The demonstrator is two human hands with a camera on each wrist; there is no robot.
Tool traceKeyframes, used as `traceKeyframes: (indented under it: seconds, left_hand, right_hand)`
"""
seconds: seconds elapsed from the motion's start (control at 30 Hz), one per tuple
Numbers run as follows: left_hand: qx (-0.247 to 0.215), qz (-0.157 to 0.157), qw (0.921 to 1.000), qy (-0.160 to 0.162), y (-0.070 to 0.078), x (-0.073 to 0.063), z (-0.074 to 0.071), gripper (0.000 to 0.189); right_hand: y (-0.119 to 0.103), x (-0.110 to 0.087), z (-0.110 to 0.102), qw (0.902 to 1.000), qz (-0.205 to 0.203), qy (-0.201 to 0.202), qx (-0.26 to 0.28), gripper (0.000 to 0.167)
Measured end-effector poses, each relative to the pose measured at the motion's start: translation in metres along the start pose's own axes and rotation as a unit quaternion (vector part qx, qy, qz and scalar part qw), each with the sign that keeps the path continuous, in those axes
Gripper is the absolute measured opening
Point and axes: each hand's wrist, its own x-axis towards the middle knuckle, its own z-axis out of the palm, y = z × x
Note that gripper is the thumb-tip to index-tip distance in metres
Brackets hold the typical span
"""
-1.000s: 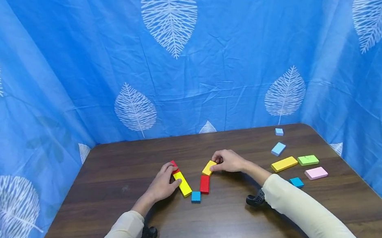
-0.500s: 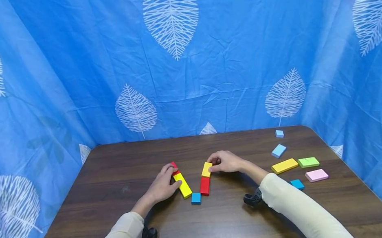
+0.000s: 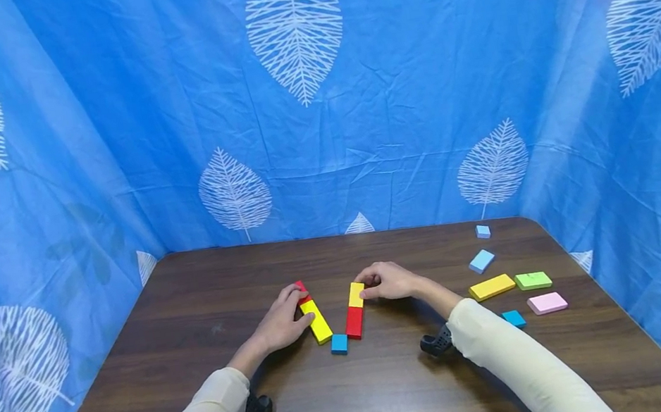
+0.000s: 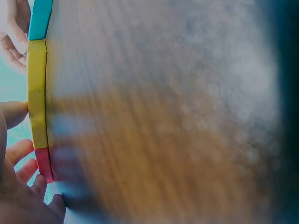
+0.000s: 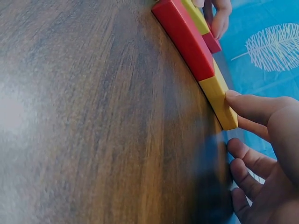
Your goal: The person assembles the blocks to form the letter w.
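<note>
Two rows of flat blocks form a V on the table. My left hand (image 3: 279,322) rests at the left row, its fingers over a red block (image 3: 300,286) and its thumb touching a long yellow block (image 3: 319,323). In the left wrist view those fingers lie loosely along the row. With thumb and index finger, my right hand (image 3: 389,280) pinches a short yellow block (image 5: 217,99), whose end meets a red block (image 5: 187,39). A small blue block (image 3: 339,344) sits at the bottom of the V, by the red block's near end.
At the right lie a longer yellow block (image 3: 492,287), a green block (image 3: 533,281), a pink block (image 3: 547,303) and two light-blue blocks, one nearer (image 3: 482,261). My right sleeve partly covers another blue block (image 3: 513,319). A blue leaf-patterned curtain (image 3: 319,129) surrounds the table.
My right hand has shifted slightly left and turned the short yellow block from slanting to nearly in line with the red block. The left hand has stayed in place.
</note>
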Motion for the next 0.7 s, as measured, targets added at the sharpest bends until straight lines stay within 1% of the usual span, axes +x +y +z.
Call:
traceKeyframes:
  seconds: [0.13, 0.27, 0.4, 0.53, 0.7]
  left_hand:
    - [-0.005, 0.007, 0.9999, 0.007, 0.0018, -0.001, -0.001, 0.052]
    - [-0.004, -0.003, 1.0, 0.0, 0.0034, -0.001, -0.0015, 0.051]
    - [0.018, -0.008, 0.9998, -0.004, 0.004, 0.0011, -0.0027, 0.051]
    - [0.044, -0.014, 0.9989, -0.01, 0.0044, 0.0042, -0.0055, 0.052]
    - [0.054, -0.014, 0.9984, -0.01, 0.0074, 0.007, -0.0098, 0.05]
  right_hand:
    - [0.0007, -0.0007, 0.0008, 1.0, 0.004, 0.002, 0.003, 0.035]
    - [0.0015, -0.0014, 0.001, 1.0, -0.005, 0.003, 0.003, 0.037]
    - [0.0026, -0.0019, 0.0011, 0.9999, -0.014, 0.003, 0.001, 0.039]
    - [0.0007, -0.0043, -0.0007, 0.9999, -0.012, 0.001, 0.01, 0.041]
    - [-0.0028, -0.0082, -0.0048, 0.9997, -0.011, -0.001, 0.02, 0.04]
